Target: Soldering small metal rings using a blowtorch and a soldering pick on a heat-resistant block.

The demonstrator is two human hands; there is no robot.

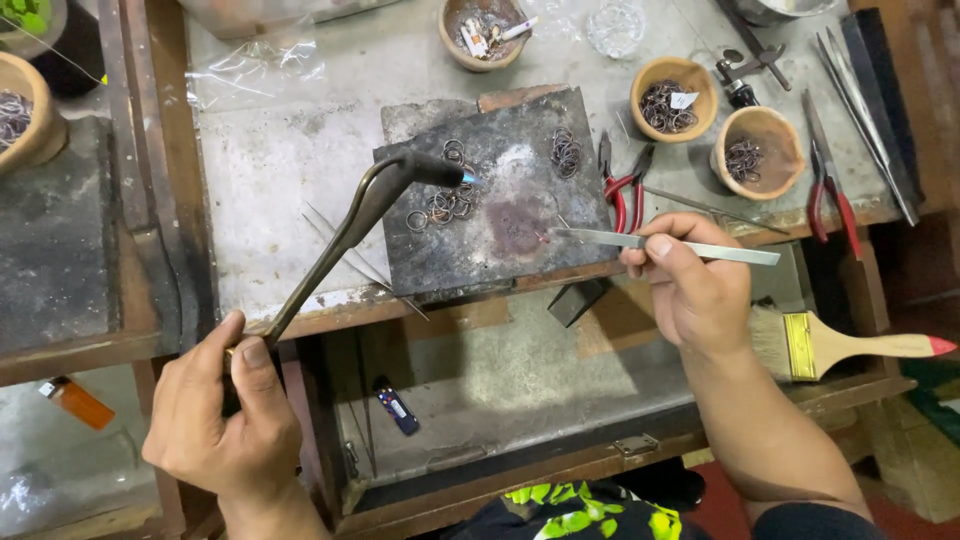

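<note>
Grey and dusty, the workbench [300,180] holds a dark block [520,220] with small metal rings [445,205]. Left hand [225,420] grips the torch [370,205] far from its flame. Right hand [690,285] pinches long tweezers [660,243], keeping fingers off the hot spot.

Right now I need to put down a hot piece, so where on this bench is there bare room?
The grey bench top between the plastic sheet and the dark soldering block is mostly bare. The block's right half, near the tweezers, is open too. It is crowded by the wire rings under the torch, and among the clay bowls and red pliers.
</note>
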